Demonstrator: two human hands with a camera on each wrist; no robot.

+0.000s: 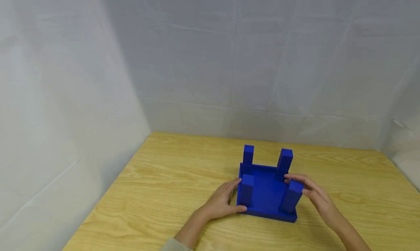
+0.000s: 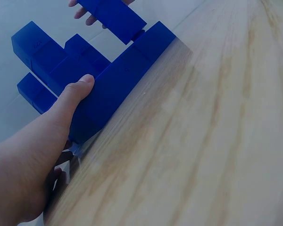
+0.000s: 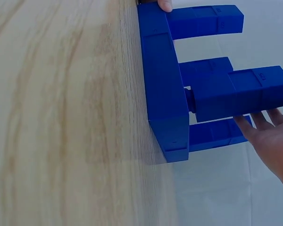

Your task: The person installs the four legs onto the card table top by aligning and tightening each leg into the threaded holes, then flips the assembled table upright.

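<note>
Stool: blue stool (image 1: 266,196) lies upside down on our wooden surface (image 1: 157,192), four legs up
Left hand: our left hand (image 1: 224,200) rests against its left edge, fingers relaxed, grasping nothing
Right hand: our right hand (image 1: 316,196) touches the near right leg (image 1: 292,196), fingers straight, released

Upturned small table (image 1: 266,192) seen in solid deep blue, all four legs (image 1: 284,164) same blue, no markings. Tabletop (image 1: 170,185) shown in pale yellow wood, darker wavy grain streaked across. Backdrop (image 1: 229,61) rendered plain grey-white, faint creases noted. Sleeve cuff (image 1: 174,246) glimpsed in beige.
</note>
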